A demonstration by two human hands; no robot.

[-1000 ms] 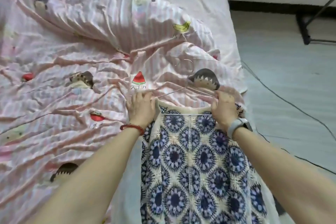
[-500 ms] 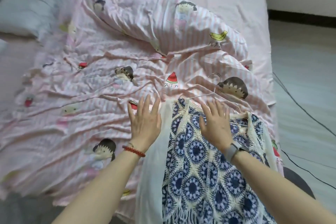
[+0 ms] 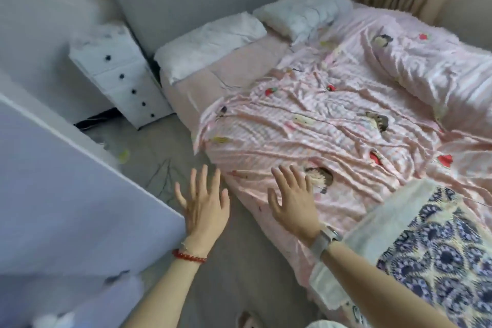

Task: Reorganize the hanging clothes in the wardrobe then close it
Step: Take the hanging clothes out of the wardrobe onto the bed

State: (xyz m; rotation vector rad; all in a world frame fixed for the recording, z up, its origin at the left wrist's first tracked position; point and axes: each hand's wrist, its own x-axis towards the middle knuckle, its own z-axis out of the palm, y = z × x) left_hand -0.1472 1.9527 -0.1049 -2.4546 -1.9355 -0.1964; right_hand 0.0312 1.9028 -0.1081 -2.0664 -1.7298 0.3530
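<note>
Soft, even daylight, rather cool and dim toward the left wall. Brightest on the pink quilt point(image 3: 332, 125) at upper right, with a pale sheen along its folds. No hard shadows; only faint shade under the left hand point(image 3: 205, 205) and right hand point(image 3: 292, 202). Motion blur throughout, strongest on the white drawer chest point(image 3: 119, 74), the pillows point(image 3: 210, 40) and the white panel point(image 3: 66, 194) at lower left. Wide-angle bending at the edges, walls leaning inward. Patterned garment point(image 3: 439, 247) at lower right smeared, its print soft. Fine detail lost in the far corners.
</note>
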